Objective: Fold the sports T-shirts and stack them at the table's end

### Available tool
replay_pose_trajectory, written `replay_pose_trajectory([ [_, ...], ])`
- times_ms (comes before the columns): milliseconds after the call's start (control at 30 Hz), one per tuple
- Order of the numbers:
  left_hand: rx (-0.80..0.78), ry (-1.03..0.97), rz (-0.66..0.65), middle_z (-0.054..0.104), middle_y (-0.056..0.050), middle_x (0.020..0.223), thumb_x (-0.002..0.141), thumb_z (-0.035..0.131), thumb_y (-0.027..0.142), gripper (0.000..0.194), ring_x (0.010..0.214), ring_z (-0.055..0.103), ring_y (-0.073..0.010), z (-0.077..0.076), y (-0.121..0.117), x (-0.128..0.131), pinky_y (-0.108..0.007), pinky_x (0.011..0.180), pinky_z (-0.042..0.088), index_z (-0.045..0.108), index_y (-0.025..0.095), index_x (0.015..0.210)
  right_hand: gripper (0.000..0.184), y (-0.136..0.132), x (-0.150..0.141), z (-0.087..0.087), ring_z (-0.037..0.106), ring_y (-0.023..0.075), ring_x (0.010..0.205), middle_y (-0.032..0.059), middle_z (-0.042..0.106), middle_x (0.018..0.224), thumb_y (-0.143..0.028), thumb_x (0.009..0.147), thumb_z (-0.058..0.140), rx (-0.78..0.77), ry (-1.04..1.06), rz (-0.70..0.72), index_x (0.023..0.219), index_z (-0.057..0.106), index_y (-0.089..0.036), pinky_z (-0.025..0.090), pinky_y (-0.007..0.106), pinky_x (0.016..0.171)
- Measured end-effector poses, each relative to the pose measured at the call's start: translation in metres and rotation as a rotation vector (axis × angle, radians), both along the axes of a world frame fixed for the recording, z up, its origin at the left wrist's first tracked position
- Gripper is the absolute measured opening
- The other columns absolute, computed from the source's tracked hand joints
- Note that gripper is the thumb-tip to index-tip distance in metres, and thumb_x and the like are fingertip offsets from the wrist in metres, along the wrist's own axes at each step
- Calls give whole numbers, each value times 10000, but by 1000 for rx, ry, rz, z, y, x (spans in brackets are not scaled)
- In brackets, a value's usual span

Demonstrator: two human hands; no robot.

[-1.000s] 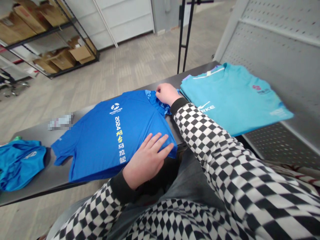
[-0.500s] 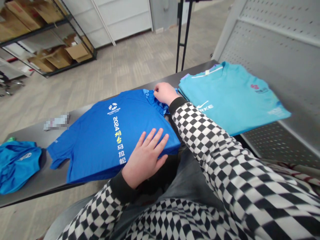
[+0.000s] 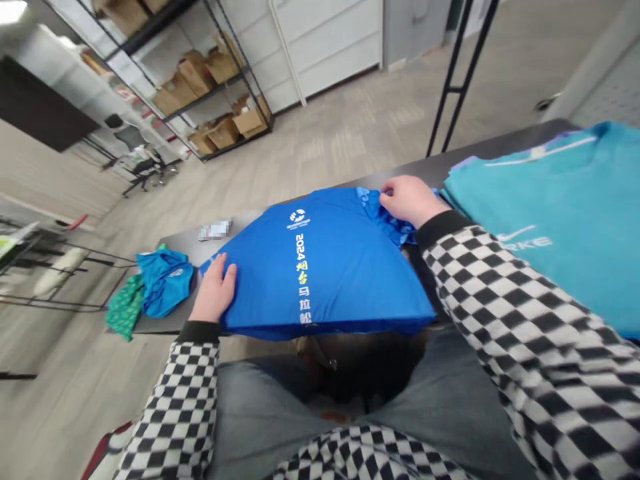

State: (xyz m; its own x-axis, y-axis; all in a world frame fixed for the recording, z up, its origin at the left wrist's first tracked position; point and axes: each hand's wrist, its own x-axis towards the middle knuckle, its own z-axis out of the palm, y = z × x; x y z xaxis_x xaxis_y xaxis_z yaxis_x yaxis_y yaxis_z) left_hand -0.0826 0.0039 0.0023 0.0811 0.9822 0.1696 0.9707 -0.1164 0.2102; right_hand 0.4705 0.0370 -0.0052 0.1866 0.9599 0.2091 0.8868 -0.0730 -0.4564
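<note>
Blue T-shirt lies spread, right hand pinching its sleeve, left hand resting flat.

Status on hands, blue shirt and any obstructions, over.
Left hand open, at blue shirt; right hand curled at bunched sleeve. Shirt spread, near edge overhanging table. Nothing visibly blocking.

From far away, I can see a black shelf with brown boxes on it. A big white cabinet is to its right. To its left, I see a chair with wheels on the gray floor. A bright light is up in the corner, above a big dark board. I see a thin black stand too.
</note>
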Motion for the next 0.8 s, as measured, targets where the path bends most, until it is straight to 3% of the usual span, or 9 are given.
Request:
replay_pose_trajectory([
  [133, -176, 54, 78, 394, -196, 1837, 1104, 495, 558, 753, 1740, 319, -370, -3, 16, -42, -582, 1426, 231, 523, 127, 1720, 290, 5, 5, -10, 785, 437, 1172, 177, 844, 1111, -303, 1048, 671, 36, 21, 10, 1152, 881, -133, 583, 621, 1096],
  [233, -207, 45, 60, 586, -174, 1719, 1077, 516, 642, 746, 1634, 520, -338, 8, 26, -46, -460, 1390, 352, 654, 140, 1610, 326, 6, 8, -14, 780, 462, 1167, 157, 837, 1077, -416, 1051, 678, 52, 44, 19, 1116, 882, -171, 584, 662, 1107],
  [300, -205, 66, 85, 713, -175, 1580, 1082, 479, 641, 703, 1517, 643, -344, 18, 38, -41, -445, 1341, 430, 735, 138, 1501, 332, 5, 8, -14, 782, 450, 1145, 145, 837, 1066, -425, 1044, 656, 53, 17, 18, 1113, 882, -192, 601, 643, 1083],
  [433, -112, 88, 20, 671, -225, 1612, 1080, 476, 571, 727, 1537, 614, -350, 25, 69, -11, -456, 1354, 406, 664, 63, 1565, 366, 0, 5, -3, 767, 413, 1168, 169, 833, 1135, -331, 1036, 577, 72, -87, -26, 1181, 871, -169, 589, 584, 1099],
  [567, -101, 55, -160, 428, -189, 1827, 1111, 431, 610, 794, 1710, 387, -355, 10, 103, 42, -556, 1411, 284, 491, 130, 1741, 462, -10, -6, 8, 660, 423, 1357, 227, 771, 1387, -329, 1053, 544, 148, -151, -77, 1381, 806, -136, 518, 587, 1183],
  [667, -169, 110, -203, 270, -166, 1896, 1121, 385, 681, 840, 1760, 240, -421, -4, 120, 75, -704, 1396, 208, 383, 207, 1814, 547, -14, -15, 4, 524, 444, 1544, 179, 638, 1650, -454, 1107, 500, 38, -182, 43, 1557, 709, -223, 434, 668, 1261],
  [800, -201, 207, -173, 208, -140, 1915, 1118, 308, 748, 882, 1766, 197, -441, -17, 129, 86, -721, 1391, 183, 300, 255, 1848, 714, -13, -18, -9, 315, 445, 1711, 113, 380, 1864, -639, 1136, 405, -213, -203, 172, 1757, 488, -296, 218, 757, 1360],
])
